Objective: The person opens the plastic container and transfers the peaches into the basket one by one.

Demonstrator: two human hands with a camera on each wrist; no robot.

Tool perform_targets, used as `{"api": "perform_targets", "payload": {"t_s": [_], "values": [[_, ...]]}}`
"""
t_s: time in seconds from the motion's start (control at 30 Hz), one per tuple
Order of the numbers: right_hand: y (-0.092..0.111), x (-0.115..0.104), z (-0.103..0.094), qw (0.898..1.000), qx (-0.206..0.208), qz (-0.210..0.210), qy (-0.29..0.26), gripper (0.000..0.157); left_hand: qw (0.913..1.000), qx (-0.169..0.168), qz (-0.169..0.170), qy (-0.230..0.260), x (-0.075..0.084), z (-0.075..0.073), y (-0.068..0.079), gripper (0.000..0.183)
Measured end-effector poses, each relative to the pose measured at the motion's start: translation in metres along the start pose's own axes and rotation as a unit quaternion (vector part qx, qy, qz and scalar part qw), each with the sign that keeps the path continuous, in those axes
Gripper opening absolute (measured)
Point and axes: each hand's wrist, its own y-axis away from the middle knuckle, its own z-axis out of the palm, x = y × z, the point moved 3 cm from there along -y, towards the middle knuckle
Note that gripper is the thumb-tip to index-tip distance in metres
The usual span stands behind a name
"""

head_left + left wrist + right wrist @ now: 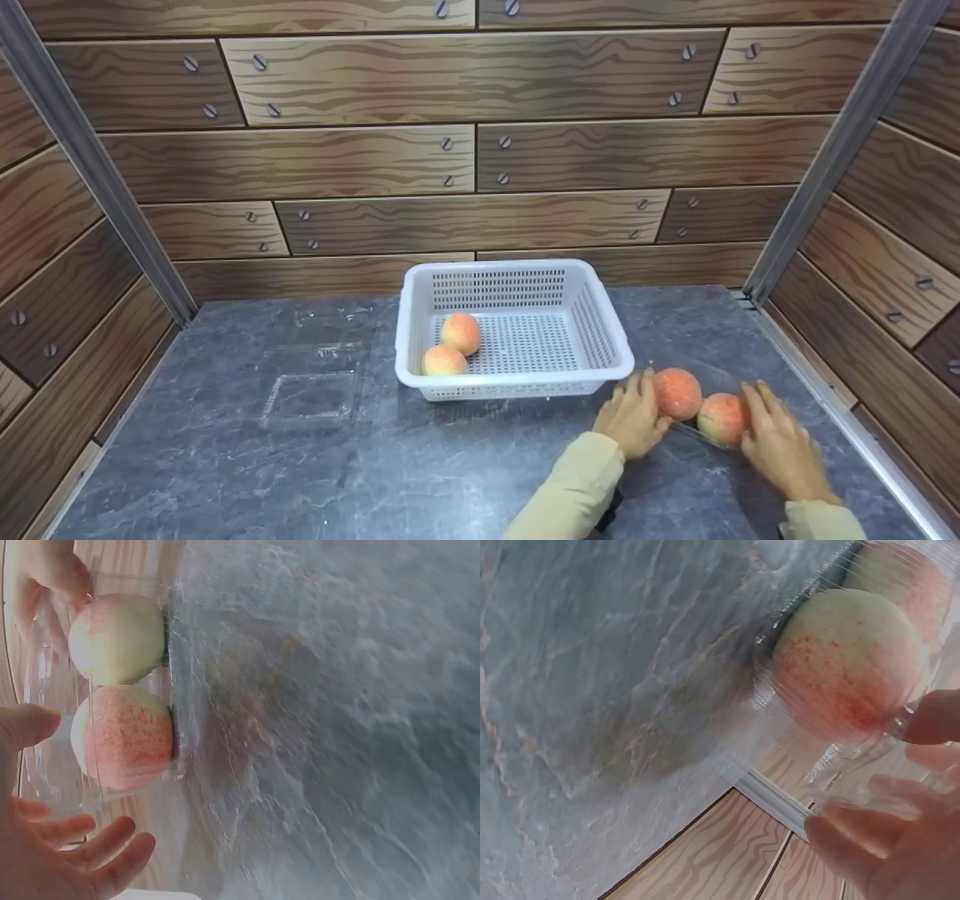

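Two red-yellow peaches, one [677,394] beside my left hand and another [724,420] beside my right, sit side by side in a clear plastic container [94,795] on the table. My left hand [631,416] is at the container's left end; the left wrist view shows its fingers spread and apart from the peach. At the other end, my right hand [784,442] has its thumb on the clear plastic edge and its fingers behind it, as the right wrist view shows. The see-through plastic makes its exact outline hard to tell.
A white perforated basket [517,381] stands behind and left of the hands, with two peaches [460,334] at its left side. Clear plastic containers [311,394] lie on the grey table [225,480] further left. Wood-patterned walls with metal rails [847,442] enclose the table.
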Motion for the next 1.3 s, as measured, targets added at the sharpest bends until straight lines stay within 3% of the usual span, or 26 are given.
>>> {"api": "perform_targets", "payload": {"t_s": [0.17,0.27,0.47,0.73,1.0,1.3], "values": [[-0.005,-0.004,-0.005,0.994,0.105,-0.022,-0.003,0.047,0.9998,-0.017,0.000,-0.005,-0.004,-0.001,0.004,0.070],[-0.008,-0.005,-0.009,0.990,0.139,-0.017,-0.012,0.040,0.9999,-0.014,0.004,-0.008,-0.004,-0.002,0.006,0.072],[-0.010,-0.005,-0.017,0.989,0.143,0.013,-0.033,0.036,0.9997,-0.002,0.017,-0.019,-0.005,-0.005,0.010,0.076],[-0.009,-0.004,-0.022,0.990,0.138,0.018,-0.037,0.035,0.9989,0.000,0.038,-0.026,-0.008,-0.006,0.018,0.075],[-0.009,-0.004,-0.026,0.991,0.125,0.028,-0.036,0.033,0.9958,0.003,0.075,-0.052,-0.010,-0.005,0.027,0.065],[-0.010,-0.006,-0.032,0.988,0.145,0.035,-0.044,0.042,0.9930,-0.015,0.087,-0.078,-0.016,-0.005,0.031,0.048]]}}
